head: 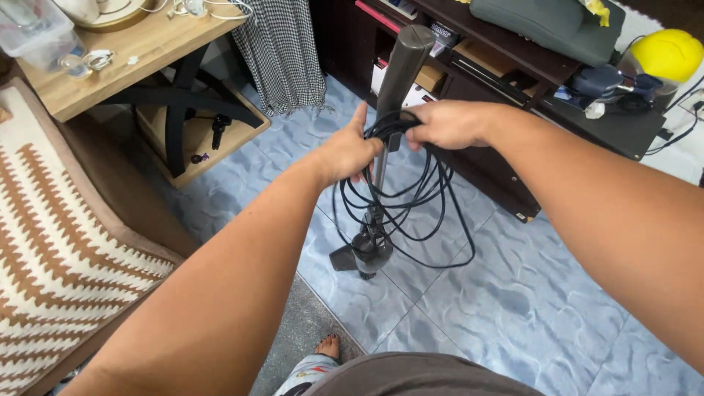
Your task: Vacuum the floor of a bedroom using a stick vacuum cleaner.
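Note:
An upright stick vacuum (402, 70) with a dark grey handle stands on the blue tiled floor, its head (361, 257) low in the middle of the view. A black power cord (425, 198) hangs in several loops from the shaft. My left hand (346, 150) grips the shaft and the cord's loops just below the handle. My right hand (449, 123) closes over the top of the cord bundle from the right.
A wooden table (110, 70) with dark legs stands at the upper left, a brown-and-white patterned cushion (66, 249) at the left. A dark shelf unit (506, 81) with a yellow helmet (666, 55) lines the back right. Checked cloth (282, 51) hangs behind. My foot (328, 345) shows below.

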